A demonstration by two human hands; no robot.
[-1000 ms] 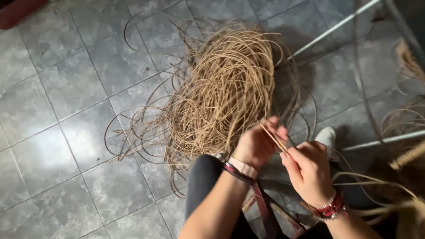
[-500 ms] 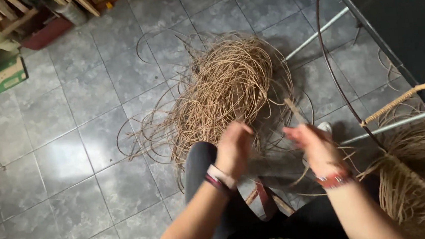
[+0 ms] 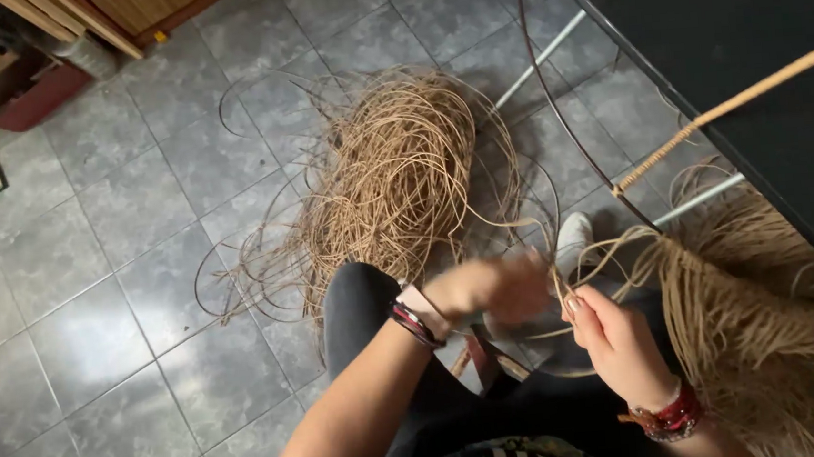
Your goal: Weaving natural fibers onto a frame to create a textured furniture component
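One view only, worn on the head, looking steeply down past the person's lap onto the grey tiled floor. It sits close: the left hand and right hand fill the lower middle, forearms running off the bottom edge. The pile of cane strands lies just beyond (frame tilted, tile lines running diagonally). No second view to share anything.

Left forearm enters from 6 o'clock and runs toward 1 o'clock, wrist banded. Left hand is motion-blurred, fingers curled in a closed grip; what they close on cannot be told. Right hand sits at 4 o'clock of the left, fingers bent, thumb tip raised toward 11 o'clock, wrist banded in red.
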